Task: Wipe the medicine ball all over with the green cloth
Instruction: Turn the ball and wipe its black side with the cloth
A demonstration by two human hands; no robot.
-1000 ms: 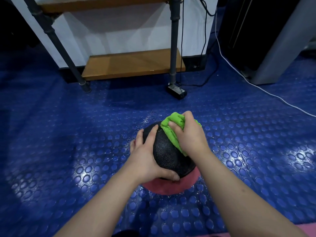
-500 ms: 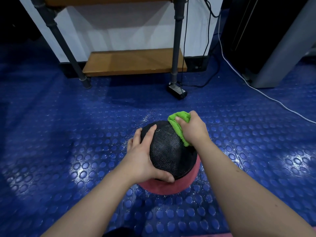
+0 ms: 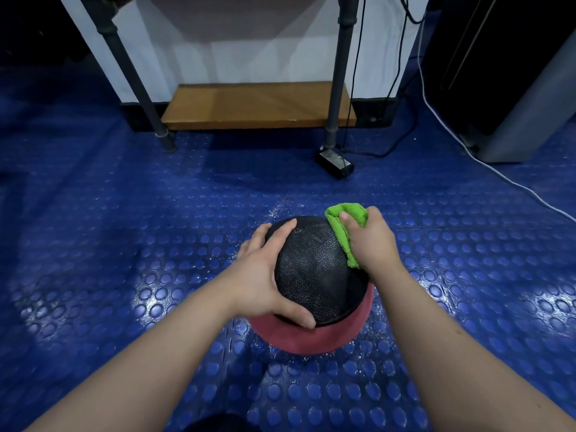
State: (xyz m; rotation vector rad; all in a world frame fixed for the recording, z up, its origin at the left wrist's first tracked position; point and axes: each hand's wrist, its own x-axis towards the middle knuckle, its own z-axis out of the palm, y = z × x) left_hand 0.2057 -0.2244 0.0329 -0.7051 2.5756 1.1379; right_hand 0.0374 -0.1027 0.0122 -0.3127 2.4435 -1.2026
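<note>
Mid-wipe, I reckon: ball (image 3: 314,272) sits on a red base (image 3: 311,341) right in front, left hand (image 3: 263,272) wrapped round its left side to steady it, right hand (image 3: 375,243) gripping the cloth (image 3: 343,227) against the far-right shoulder; next move probably needs the ball rolled so the left side and underside get done. Floor (image 3: 131,244) is glossy blue studded rubber; further back a low wooden shelf (image 3: 255,104) on pipe legs, a black box (image 3: 336,159), a white cable (image 3: 526,190).

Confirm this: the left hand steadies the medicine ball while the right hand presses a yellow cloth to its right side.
Wrong colour: the head view shows a green cloth, not yellow. The left hand steadies the medicine ball while the right hand presses the green cloth to its right side.
</note>
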